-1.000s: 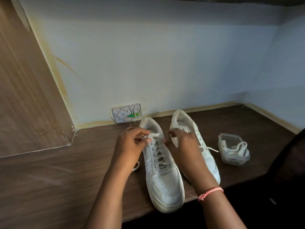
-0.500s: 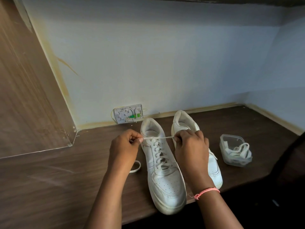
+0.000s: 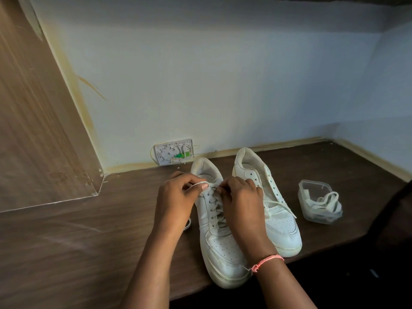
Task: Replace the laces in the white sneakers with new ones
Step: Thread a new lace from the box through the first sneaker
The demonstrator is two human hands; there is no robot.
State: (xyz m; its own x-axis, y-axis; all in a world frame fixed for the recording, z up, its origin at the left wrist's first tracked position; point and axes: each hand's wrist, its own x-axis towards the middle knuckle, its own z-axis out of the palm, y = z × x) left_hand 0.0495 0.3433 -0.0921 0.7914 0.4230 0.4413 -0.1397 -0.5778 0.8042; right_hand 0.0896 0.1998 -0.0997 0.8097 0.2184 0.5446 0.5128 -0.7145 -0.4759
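**Both hands on the lace**

At frame centre, the left hand and right hand each pinch the lace over the laced sneaker; the second sneaker stands just right.

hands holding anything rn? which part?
Both pinch the lace of the near sneaker at its top eyelets: left hand one end, right hand the other.

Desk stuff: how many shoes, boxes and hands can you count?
White sneakers: 2, the laced sneaker and the other sneaker
Clear box of laces: 1
Hands: 2, left hand and right hand
Total: 5
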